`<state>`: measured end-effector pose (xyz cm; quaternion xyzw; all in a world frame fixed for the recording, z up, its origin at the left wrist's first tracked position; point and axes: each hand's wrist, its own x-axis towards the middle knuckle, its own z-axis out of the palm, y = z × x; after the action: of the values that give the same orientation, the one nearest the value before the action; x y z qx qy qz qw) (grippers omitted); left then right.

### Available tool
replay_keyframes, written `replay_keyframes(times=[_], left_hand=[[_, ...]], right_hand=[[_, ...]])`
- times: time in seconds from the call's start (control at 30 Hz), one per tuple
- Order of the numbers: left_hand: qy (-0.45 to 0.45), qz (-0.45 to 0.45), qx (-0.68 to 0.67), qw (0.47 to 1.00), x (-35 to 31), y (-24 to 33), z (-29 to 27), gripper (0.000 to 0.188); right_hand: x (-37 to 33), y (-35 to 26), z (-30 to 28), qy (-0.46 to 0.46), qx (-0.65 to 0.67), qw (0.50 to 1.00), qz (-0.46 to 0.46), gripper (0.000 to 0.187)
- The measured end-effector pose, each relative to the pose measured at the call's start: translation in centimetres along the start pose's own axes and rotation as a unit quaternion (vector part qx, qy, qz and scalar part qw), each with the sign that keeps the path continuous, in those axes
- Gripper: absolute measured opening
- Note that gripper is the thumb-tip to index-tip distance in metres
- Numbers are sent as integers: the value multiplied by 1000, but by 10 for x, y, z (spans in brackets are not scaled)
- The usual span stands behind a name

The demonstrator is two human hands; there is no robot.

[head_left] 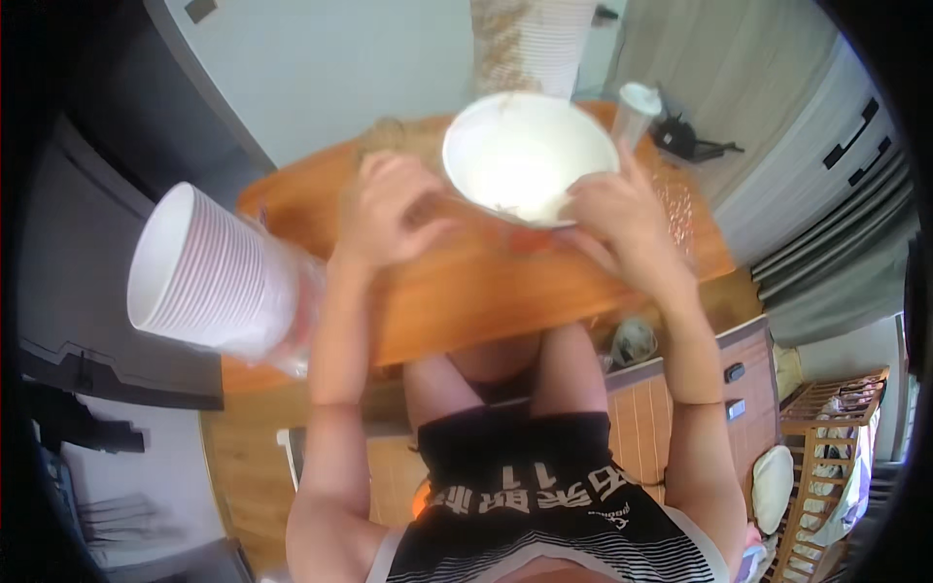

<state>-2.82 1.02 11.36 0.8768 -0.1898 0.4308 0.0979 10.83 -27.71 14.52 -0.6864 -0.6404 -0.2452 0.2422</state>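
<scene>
A wide white bowl (496,160) is tilted above the far part of the wooden table (437,301), its hollow inside facing me. My right hand (622,214) grips its right rim, with some fingers at the inner edge. Left of the bowl, my left hand (394,209) is held over the table, blurred, thumb and fingers apart and nothing visible between them. A brown tangled clump (389,134) lies just beyond that hand. Something small and reddish (530,238), too blurred to name, shows below the bowl.
A stack of nested white tubs (219,277) in clear plastic lies at the table's left edge. Behind the bowl rises a tall white stack (549,49) with brown patches. A clear lidded cup (637,112) and a black object (680,136) are at the far right.
</scene>
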Motion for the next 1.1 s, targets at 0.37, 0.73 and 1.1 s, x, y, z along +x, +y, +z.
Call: replay_keyframes(times=[0.37, 0.73, 1.1], left_hand=[[203, 44, 17, 978, 251, -118, -34, 24], [76, -89, -12, 993, 213, -161, 47, 22], [128, -219, -92, 963, 132, -116, 91, 48]], right_hand=[[209, 107, -127, 112, -175, 973, -98, 19], [199, 185, -47, -95, -115, 986, 69, 50], [144, 149, 44, 397, -116, 910, 18, 26]])
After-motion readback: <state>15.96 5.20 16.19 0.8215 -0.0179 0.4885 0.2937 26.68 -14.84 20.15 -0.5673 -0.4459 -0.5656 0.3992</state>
